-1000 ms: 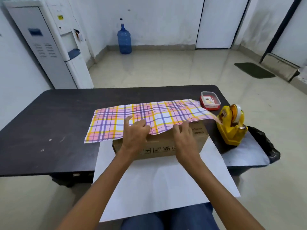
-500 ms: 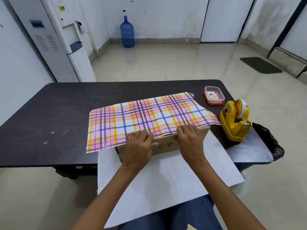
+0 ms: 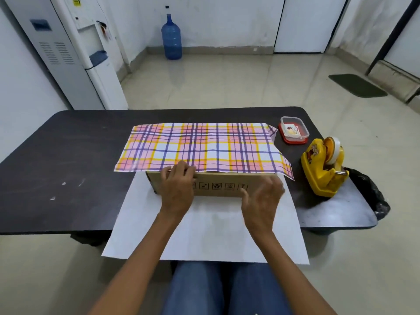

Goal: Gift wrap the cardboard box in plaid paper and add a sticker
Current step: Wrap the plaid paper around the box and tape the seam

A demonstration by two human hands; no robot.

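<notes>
A long cardboard box (image 3: 218,186) lies on the white back of the plaid paper (image 3: 204,148), whose far half is folded over the box top, plaid side up. My left hand (image 3: 178,189) presses the paper's near edge against the box's top front edge, fingers bent over it. My right hand (image 3: 261,201) hovers in front of the box's right part, blurred, fingers spread and holding nothing. The white near half of the sheet (image 3: 204,235) hangs over the table edge toward my lap. A small clear container with a red base (image 3: 294,130) holds stickers at the far right.
A yellow tape dispenser (image 3: 322,169) stands right of the box on the dark table (image 3: 68,167). A black bag (image 3: 368,194) hangs at the table's right end. A water cooler (image 3: 75,48) and a blue bottle (image 3: 171,35) stand on the floor behind.
The plaid flap was pulled flat over the box top. My right hand has lifted off the box edge and drawn back toward me; my left hand stays on the edge.
</notes>
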